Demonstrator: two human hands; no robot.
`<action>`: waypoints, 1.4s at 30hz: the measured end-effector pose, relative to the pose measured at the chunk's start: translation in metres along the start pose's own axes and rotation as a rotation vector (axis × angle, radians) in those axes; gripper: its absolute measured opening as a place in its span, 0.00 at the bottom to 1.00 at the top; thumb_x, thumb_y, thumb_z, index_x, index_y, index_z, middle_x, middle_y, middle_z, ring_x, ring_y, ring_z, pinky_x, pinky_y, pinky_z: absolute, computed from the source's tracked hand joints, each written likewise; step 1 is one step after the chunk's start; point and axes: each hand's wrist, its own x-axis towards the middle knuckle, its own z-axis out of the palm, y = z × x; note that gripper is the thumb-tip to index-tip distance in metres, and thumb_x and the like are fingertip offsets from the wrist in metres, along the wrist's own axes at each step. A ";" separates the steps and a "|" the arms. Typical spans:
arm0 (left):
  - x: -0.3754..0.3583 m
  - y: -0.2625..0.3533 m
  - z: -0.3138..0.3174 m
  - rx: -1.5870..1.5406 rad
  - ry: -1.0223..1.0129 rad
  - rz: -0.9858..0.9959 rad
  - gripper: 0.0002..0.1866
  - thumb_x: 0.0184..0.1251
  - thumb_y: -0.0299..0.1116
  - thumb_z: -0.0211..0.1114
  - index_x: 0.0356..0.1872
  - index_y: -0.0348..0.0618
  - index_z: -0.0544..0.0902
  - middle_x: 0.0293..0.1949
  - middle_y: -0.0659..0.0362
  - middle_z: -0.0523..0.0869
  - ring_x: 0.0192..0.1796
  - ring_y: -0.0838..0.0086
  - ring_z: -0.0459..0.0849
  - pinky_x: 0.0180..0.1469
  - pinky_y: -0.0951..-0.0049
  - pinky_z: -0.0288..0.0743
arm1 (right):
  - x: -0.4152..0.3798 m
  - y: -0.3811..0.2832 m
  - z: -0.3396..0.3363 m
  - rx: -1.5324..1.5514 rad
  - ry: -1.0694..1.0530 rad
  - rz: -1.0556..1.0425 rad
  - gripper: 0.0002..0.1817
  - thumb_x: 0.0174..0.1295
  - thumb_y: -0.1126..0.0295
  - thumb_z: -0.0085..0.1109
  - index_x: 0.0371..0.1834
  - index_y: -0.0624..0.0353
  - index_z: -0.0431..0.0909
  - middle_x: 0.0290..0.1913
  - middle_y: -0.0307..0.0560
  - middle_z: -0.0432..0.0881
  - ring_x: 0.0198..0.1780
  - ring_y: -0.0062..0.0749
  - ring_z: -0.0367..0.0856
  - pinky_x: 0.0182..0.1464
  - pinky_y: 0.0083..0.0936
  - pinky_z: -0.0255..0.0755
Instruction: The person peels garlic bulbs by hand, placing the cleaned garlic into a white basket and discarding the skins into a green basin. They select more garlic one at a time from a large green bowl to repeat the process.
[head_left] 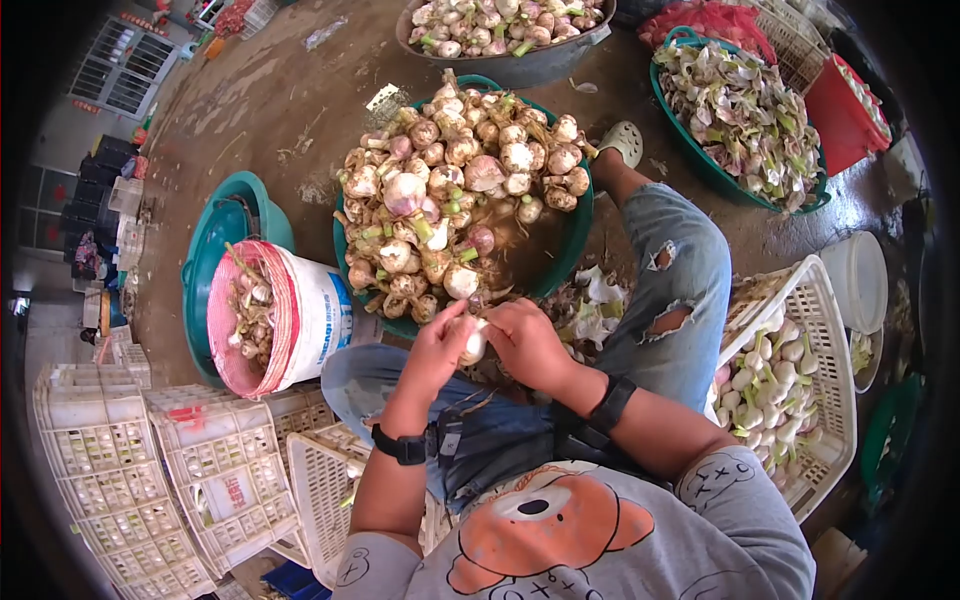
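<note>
Both hands meet over my lap, at the near edge of a green basin (577,235) heaped with unpeeled garlic bulbs (404,193). One pale garlic bulb (474,348) sits between them. My left hand (438,350) has its fingers wrapped round the bulb from the left side. My right hand (522,340) pinches at the bulb's upper right, its fingertips close to those of the left. Loose papery skins (590,308) lie just beyond my right hand, between the basin and my leg.
At right a white crate (835,400) holds peeled bulbs; above it stands a green tub of skins (740,120). A white bucket (310,310) with a pink liner is at left, near stacked crates (215,470). A metal basin of garlic (510,68) stands at the top.
</note>
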 end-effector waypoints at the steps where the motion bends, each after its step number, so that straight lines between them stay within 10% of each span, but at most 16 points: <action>1: -0.010 0.013 0.004 0.186 -0.053 0.046 0.25 0.60 0.33 0.58 0.59 0.36 0.68 0.51 0.53 0.75 0.51 0.71 0.76 0.52 0.73 0.69 | 0.000 0.000 0.001 0.144 -0.013 0.241 0.13 0.62 0.67 0.50 0.31 0.68 0.76 0.23 0.38 0.76 0.23 0.27 0.73 0.28 0.26 0.68; 4: -0.022 0.012 0.009 0.575 -0.071 0.404 0.27 0.54 0.25 0.62 0.57 0.35 0.69 0.55 0.48 0.73 0.60 0.67 0.70 0.58 0.71 0.64 | 0.004 0.013 0.002 0.768 -0.096 0.971 0.13 0.62 0.66 0.51 0.33 0.66 0.79 0.25 0.40 0.79 0.25 0.20 0.73 0.27 0.21 0.66; 6: -0.022 0.011 0.005 1.040 -0.022 0.814 0.24 0.52 0.24 0.62 0.54 0.34 0.72 0.55 0.46 0.72 0.61 0.67 0.68 0.58 0.69 0.66 | 0.006 0.014 -0.003 0.893 -0.099 1.042 0.12 0.63 0.67 0.50 0.35 0.64 0.79 0.26 0.38 0.78 0.26 0.17 0.71 0.28 0.18 0.66; 8: -0.020 0.001 0.007 0.967 -0.004 0.817 0.16 0.56 0.22 0.60 0.48 0.34 0.76 0.55 0.47 0.73 0.59 0.67 0.71 0.58 0.68 0.68 | 0.008 0.006 -0.006 1.007 -0.087 0.990 0.11 0.64 0.68 0.49 0.37 0.65 0.79 0.27 0.37 0.78 0.27 0.18 0.72 0.30 0.18 0.66; 12: -0.002 -0.027 0.009 -0.722 0.226 0.213 0.08 0.62 0.23 0.58 0.42 0.40 0.75 0.47 0.53 0.79 0.48 0.69 0.79 0.49 0.71 0.76 | -0.003 -0.019 -0.012 0.903 -0.133 0.482 0.09 0.64 0.71 0.48 0.37 0.64 0.77 0.30 0.35 0.79 0.31 0.18 0.73 0.33 0.20 0.67; 16: -0.001 -0.038 -0.007 -1.099 0.233 -0.139 0.09 0.61 0.32 0.61 0.41 0.44 0.76 0.40 0.60 0.81 0.42 0.75 0.80 0.41 0.74 0.78 | -0.017 -0.024 -0.044 0.316 -0.333 -0.178 0.04 0.62 0.72 0.51 0.32 0.58 0.76 0.30 0.41 0.76 0.37 0.28 0.74 0.42 0.26 0.68; 20: -0.005 -0.040 -0.033 -1.355 0.051 -0.359 0.14 0.61 0.43 0.61 0.40 0.46 0.76 0.34 0.64 0.80 0.31 0.81 0.77 0.29 0.81 0.75 | -0.019 -0.037 -0.100 0.874 0.060 0.383 0.09 0.64 0.71 0.47 0.41 0.62 0.75 0.37 0.43 0.78 0.37 0.28 0.77 0.44 0.25 0.70; 23: -0.016 -0.028 -0.038 -1.212 0.155 -0.251 0.15 0.60 0.46 0.59 0.38 0.45 0.77 0.32 0.63 0.81 0.26 0.79 0.75 0.25 0.79 0.71 | -0.003 -0.036 -0.109 1.082 0.066 0.458 0.16 0.66 0.64 0.43 0.51 0.63 0.70 0.38 0.42 0.79 0.41 0.24 0.77 0.43 0.22 0.70; 25: -0.035 -0.013 -0.051 -1.102 0.190 -0.128 0.11 0.56 0.40 0.59 0.36 0.48 0.78 0.30 0.62 0.81 0.28 0.73 0.78 0.26 0.74 0.72 | -0.005 -0.008 -0.096 0.161 -0.500 0.399 0.11 0.60 0.68 0.47 0.43 0.59 0.73 0.37 0.47 0.80 0.37 0.35 0.80 0.37 0.30 0.72; 26: -0.046 -0.018 -0.059 -0.812 0.545 -0.037 0.08 0.56 0.39 0.58 0.34 0.48 0.78 0.30 0.62 0.82 0.31 0.71 0.80 0.27 0.74 0.73 | 0.001 -0.023 -0.088 -0.442 -0.760 0.329 0.09 0.57 0.70 0.48 0.39 0.57 0.74 0.35 0.50 0.80 0.35 0.41 0.80 0.35 0.33 0.73; 31: -0.175 0.000 -0.177 0.495 0.378 -0.200 0.07 0.57 0.33 0.57 0.26 0.40 0.73 0.23 0.68 0.71 0.28 0.84 0.68 0.31 0.81 0.63 | 0.036 0.014 -0.042 -0.341 -0.396 0.095 0.10 0.50 0.71 0.49 0.36 0.53 0.76 0.32 0.52 0.78 0.34 0.50 0.79 0.36 0.40 0.73; 37: -0.149 0.002 -0.135 0.196 0.560 0.066 0.09 0.57 0.29 0.61 0.38 0.40 0.74 0.30 0.64 0.74 0.33 0.82 0.71 0.37 0.81 0.68 | 0.078 0.066 0.061 -0.475 -0.631 0.321 0.21 0.47 0.71 0.55 0.48 0.51 0.71 0.41 0.57 0.74 0.41 0.53 0.76 0.43 0.40 0.72; 42: -0.039 -0.004 -0.039 0.379 0.424 0.267 0.31 0.50 0.36 0.70 0.55 0.40 0.68 0.54 0.48 0.68 0.49 0.66 0.73 0.47 0.68 0.71 | 0.049 0.030 0.046 -0.203 -0.261 0.194 0.31 0.42 0.75 0.61 0.54 0.53 0.66 0.46 0.63 0.68 0.47 0.57 0.72 0.48 0.41 0.70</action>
